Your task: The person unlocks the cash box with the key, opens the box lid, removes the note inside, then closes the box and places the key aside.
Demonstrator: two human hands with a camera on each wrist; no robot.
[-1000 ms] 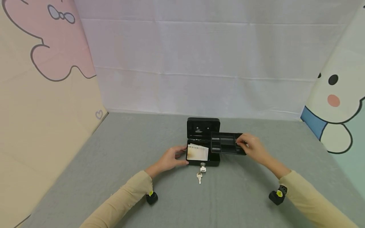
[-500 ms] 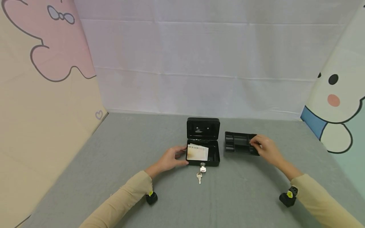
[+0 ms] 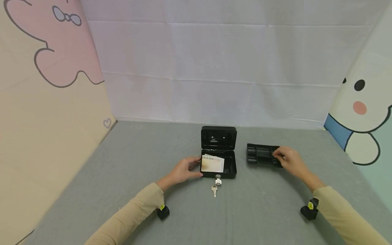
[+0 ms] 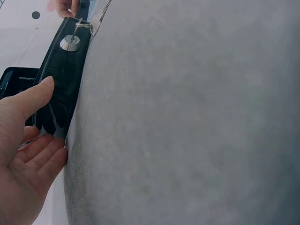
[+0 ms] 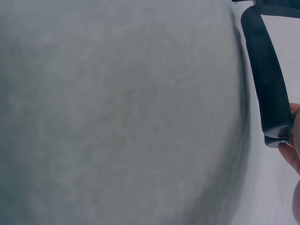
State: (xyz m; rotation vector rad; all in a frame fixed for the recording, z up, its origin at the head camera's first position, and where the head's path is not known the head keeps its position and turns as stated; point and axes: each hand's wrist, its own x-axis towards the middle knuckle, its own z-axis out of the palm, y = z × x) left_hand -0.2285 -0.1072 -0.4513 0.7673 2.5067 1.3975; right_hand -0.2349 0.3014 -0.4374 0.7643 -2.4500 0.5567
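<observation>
A small black cash box [image 3: 230, 173] stands with its lid [image 3: 218, 136] raised, and pale banknote-like papers [image 3: 212, 164] lie at its left inside. My left hand [image 3: 183, 169] holds the box at its front left corner, thumb on the front wall and fingers along the left side. A key [image 3: 218, 181] sits in the front lock, with a second key [image 3: 214, 190] hanging from it by a ring. Right of the box, my right hand [image 3: 288, 160] pinches the right end of a black compartment tray [image 3: 264, 151], which is close over the table; its compartments look bare.
Grey cloth [image 3: 183, 217] covers the table. A white curtain [image 3: 214, 68] hangs behind, with printed cartoon sheets [image 3: 55, 143] on both sides. Small black cameras, such as the left one [image 3: 163, 212], are strapped at both wrists.
My right hand has moved the tray rightward from over the box and lowered it toward the table. The left hand and the box have stayed in place.
</observation>
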